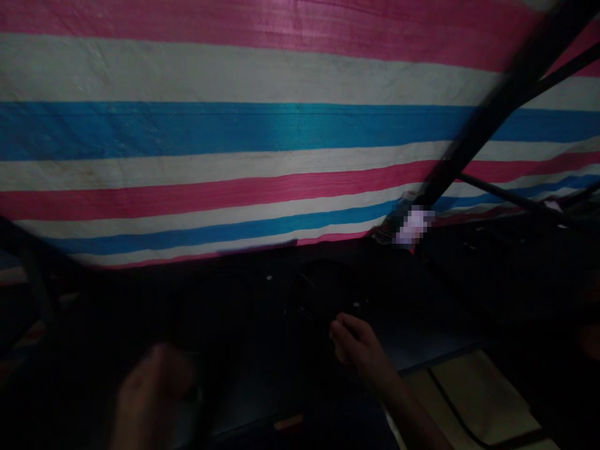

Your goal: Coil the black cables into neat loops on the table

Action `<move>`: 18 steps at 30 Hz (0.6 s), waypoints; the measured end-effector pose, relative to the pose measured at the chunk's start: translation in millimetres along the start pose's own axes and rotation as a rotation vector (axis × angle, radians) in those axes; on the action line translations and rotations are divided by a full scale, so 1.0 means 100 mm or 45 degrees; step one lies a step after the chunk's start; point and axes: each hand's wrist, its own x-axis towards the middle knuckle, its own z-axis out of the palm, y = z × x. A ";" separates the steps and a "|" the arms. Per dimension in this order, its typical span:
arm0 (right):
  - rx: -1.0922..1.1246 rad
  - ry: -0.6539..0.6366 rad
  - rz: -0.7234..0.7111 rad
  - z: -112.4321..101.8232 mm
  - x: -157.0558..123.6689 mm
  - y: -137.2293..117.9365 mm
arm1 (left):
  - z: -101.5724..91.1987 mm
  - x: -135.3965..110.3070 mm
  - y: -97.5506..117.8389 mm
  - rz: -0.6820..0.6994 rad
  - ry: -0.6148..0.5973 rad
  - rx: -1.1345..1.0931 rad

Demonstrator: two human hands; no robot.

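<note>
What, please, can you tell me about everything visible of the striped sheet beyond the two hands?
The striped sheet looks like thin woven plastic, slightly glossy and creased, with pink, off-white and blue bands running roughly sideways. It spans the upper view beyond the dark work surface, its bands looking narrower lower down. A dark slanting pole crosses in front of it at right; whether they touch is unclear. Neither hand touches it.

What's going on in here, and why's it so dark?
Someone has both hands above a dark table, in front of a striped sheet. The right hand is curled, near what looks like a dark loop on the table. The left hand is blurred. It's too dim to tell what either one holds, and the picture doesn't show why it's dark.
</note>
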 end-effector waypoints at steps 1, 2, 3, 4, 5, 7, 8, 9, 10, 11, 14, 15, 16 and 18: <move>0.200 0.028 -0.011 0.17 -0.02 0.00 | 0.19 -0.12 -0.09 -0.090 -0.043 -0.110; 0.376 0.030 -0.017 0.32 -0.05 -0.02 | 0.37 -0.25 -0.17 -0.189 -0.229 -0.143; 0.525 0.049 -0.034 0.45 -0.07 -0.06 | 0.53 -0.38 -0.25 -0.231 -0.387 -0.168; 0.650 0.044 -0.038 0.56 -0.09 -0.12 | 0.66 -0.51 -0.33 -0.259 -0.569 -0.136; 0.757 0.036 -0.038 0.65 -0.11 -0.19 | 0.76 -0.63 -0.39 -0.240 -0.688 -0.100; 0.931 0.002 -0.035 0.77 -0.15 -0.32 | 0.89 -0.80 -0.49 -0.324 -0.708 -0.029; 1.004 -0.018 -0.033 0.81 -0.17 -0.38 | 0.92 -0.86 -0.53 -0.371 -0.704 0.001; 1.068 -0.040 -0.034 0.85 -0.18 -0.43 | 0.94 -0.90 -0.56 -0.421 -0.705 0.029; 1.122 -0.057 -0.037 0.87 -0.19 -0.47 | 0.95 -0.92 -0.59 -0.456 -0.721 0.054; 1.164 -0.070 -0.039 0.89 -0.20 -0.49 | 0.96 -0.94 -0.62 -0.474 -0.743 0.078; 1.206 -0.049 -0.059 0.92 -0.20 -0.52 | 0.99 -0.95 -0.66 -0.481 -0.779 0.121; 1.193 -0.030 -0.071 0.92 -0.20 -0.51 | 1.00 -0.95 -0.67 -0.480 -0.784 0.129; 1.169 -0.011 -0.087 0.92 -0.19 -0.50 | 1.00 -0.95 -0.67 -0.477 -0.791 0.129; 1.099 0.014 -0.123 0.91 -0.17 -0.48 | 1.01 -0.94 -0.63 -0.459 -0.829 0.102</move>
